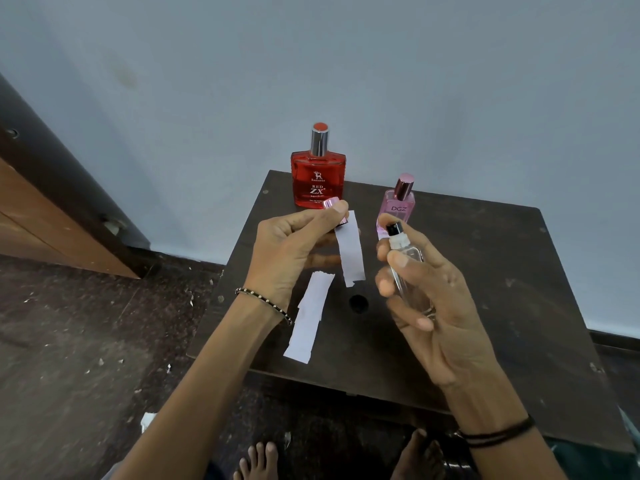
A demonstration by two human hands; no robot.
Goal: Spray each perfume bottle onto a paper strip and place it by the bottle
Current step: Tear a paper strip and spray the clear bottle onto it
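My right hand (429, 292) grips a clear perfume bottle (403, 258) with a black nozzle, held upright above the table. My left hand (294, 244) pinches a pink cap (331, 204) together with a white paper strip (350, 251) that hangs down beside the nozzle. A red perfume bottle (318, 178) with a silver cap stands at the table's far edge. To its right stands a pink perfume bottle (398, 206), partly hidden behind the clear one. Another paper strip (310, 320) lies flat on the dark table (485, 271), below my left hand.
A round hole (358, 303) marks the middle of the small dark table. A blue-grey wall stands right behind it. A wooden cabinet (45, 216) is at the left. The dark floor (86, 341) holds paper scraps, and bare feet (258, 460) show below the table.
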